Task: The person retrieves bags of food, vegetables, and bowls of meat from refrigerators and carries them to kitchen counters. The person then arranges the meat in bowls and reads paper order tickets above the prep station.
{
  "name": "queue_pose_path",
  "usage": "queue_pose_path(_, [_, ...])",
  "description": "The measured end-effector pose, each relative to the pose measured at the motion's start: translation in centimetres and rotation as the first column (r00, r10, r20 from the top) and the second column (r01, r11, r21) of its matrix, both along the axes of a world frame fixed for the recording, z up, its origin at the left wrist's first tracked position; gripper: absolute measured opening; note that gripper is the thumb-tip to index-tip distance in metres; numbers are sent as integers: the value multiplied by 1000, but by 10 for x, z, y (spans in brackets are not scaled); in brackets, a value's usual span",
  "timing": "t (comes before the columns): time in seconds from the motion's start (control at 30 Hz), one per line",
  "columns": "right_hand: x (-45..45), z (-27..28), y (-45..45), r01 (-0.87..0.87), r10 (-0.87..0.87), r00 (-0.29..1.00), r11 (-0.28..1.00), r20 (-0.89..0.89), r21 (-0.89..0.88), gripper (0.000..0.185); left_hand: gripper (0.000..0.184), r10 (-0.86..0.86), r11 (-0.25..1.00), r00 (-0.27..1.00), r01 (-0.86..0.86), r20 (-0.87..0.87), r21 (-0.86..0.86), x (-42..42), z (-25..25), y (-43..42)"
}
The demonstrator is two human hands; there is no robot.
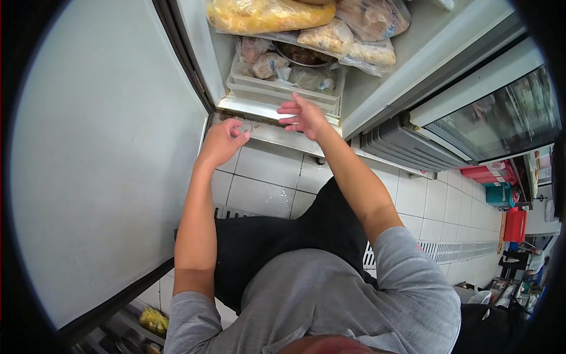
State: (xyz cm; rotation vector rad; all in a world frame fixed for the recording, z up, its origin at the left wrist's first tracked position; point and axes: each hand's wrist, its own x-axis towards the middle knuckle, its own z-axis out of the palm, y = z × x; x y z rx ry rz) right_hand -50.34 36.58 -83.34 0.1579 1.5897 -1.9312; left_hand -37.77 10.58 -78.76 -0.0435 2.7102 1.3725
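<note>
My left hand (224, 143) hovers by the lower left edge of an upright freezer, its fingers bent and apart, with nothing visible in it. My right hand (303, 117), fingers spread, is held in front of a white plastic bin (253, 88) on the freezer's bottom level. Inside that bin lie bagged, frozen-looking pieces (270, 65) and a metal bowl (303, 54) of dark food. On the shelf above rest a large bag of yellow food (271, 15) and several other clear bags (327, 36) of pale food.
The freezer door (106, 135) stands wide on my left. To the right is a glass-door fridge (501, 115). White floor tiles (259, 194) and a drain grate (460, 251) lie below. Red containers (515, 224) stand farther right. A yellow bag (153, 321) sits at lower left.
</note>
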Motion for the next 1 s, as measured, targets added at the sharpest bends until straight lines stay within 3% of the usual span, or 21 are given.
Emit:
queue_pose_path(0.07, [5, -5, -15, -34, 33, 999, 999, -41, -12, 67, 52, 0, 1000, 1000, 0, 3, -5, -2, -2, -1])
queue_pose_path(0.1, [4, -4, -28, 66, -69, 990, 997, -124, -30, 65, 50, -1, 1000, 1000, 1, 0, -15, -2, -6, -1])
queue_pose_path(0.2, [-27, -2, -53, 274, -269, 961, 956, 55, -102, 59, 46, 0, 999, 1000, -1, -10, -33, -5, -12, -2])
queue_pose_path(0.3, [-33, 7, -62, 288, -282, 957, 952, 64, -102, 59, 46, -2, 1000, 1000, 3, 11, -22, -4, -5, 3])
queue_pose_path(0.4, [-30, -5, -60, 212, -213, 977, 974, -8, -82, 62, 46, -26, 1000, 999, 26, 22, -6, -6, -8, 6])
queue_pose_path(0.43, [-23, -6, -60, 189, -189, 981, 982, -37, -1, 59, 46, -36, 999, 999, 36, 13, 2, -9, -10, 8])
queue_pose_path(0.53, [0, 3, -38, -176, 189, 977, 976, -99, 126, 50, 45, -72, 997, 997, 72, 15, 32, -17, -18, 10])
queue_pose_path(0.6, [16, 17, -20, -395, 433, 890, 889, -142, 232, 51, 43, -82, 994, 996, 79, 37, 77, -24, -25, 17])
queue_pose_path(0.67, [29, 40, 6, -523, 567, 817, 806, -104, 277, 50, 42, -134, 984, 990, 128, 41, 122, -32, -35, 27])
queue_pose_path(0.77, [36, 37, 46, -446, 521, 851, 784, -67, 432, 53, 40, -175, 945, 979, 138, 101, 296, -43, -38, 35])
queue_pose_path(0.8, [56, 44, 54, -144, 696, 692, 394, -192, 908, 54, 40, -180, 920, 975, 120, 130, 373, -43, -41, 39])
queue_pose_path(0.83, [67, 63, 65, -170, 761, 648, 185, -32, 968, 58, 39, -130, 922, 981, 67, 142, 380, -41, -45, 42])
queue_pose_path(0.87, [83, 64, 84, -176, 657, 725, 469, -209, 865, 61, 38, -83, 919, 986, 20, 143, 394, -42, -44, 48])
queue_pose_path(0.9, [96, 92, 96, -271, 414, 900, 776, -135, 570, 61, 37, -61, 902, 980, -27, 189, 430, -33, -32, 52])
queue_pose_path(0.97, [132, 121, 110, -126, 293, 950, 676, -107, 726, 61, 37, -28, 865, 959, -119, 284, 488, -10, 0, 54])
queue_pose_path(1.0, [156, 120, 121, 0, 364, 901, 546, -237, 838, 58, 36, -47, 879, 954, -102, 297, 466, 7, 16, 47])
